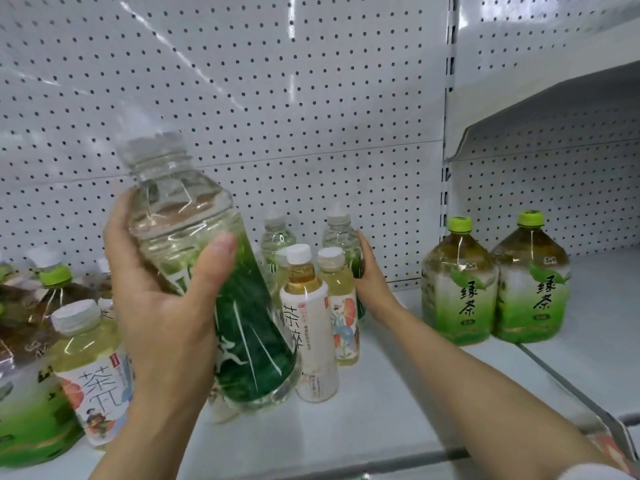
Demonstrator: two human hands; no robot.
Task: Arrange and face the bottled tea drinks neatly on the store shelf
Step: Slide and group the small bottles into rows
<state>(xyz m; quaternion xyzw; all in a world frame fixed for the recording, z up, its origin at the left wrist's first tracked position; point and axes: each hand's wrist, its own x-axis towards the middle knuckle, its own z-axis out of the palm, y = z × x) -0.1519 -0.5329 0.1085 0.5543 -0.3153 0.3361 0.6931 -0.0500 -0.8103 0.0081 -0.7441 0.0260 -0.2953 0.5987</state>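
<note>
My left hand (162, 306) grips a clear bottle with a dark green label (207, 271), lifted off the shelf and tilted toward me, cap up and to the left. My right hand (372, 278) reaches to the back of the shelf and wraps around another green-labelled clear bottle (343, 233) standing upright there. A third bottle of that kind (277, 233) stands to its left. In front of them stand a white-labelled amber tea bottle (311, 323) and a pale yellow tea bottle with a flowered label (341, 306).
Two large green tea jugs with lime caps (457, 282) (531, 278) stand at the right. At the left are a pale tea bottle (93, 368) and larger green-labelled bottles (27, 393). A pegboard wall (277, 98) backs the white shelf (398, 393); another shelf (554, 109) overhangs at the right.
</note>
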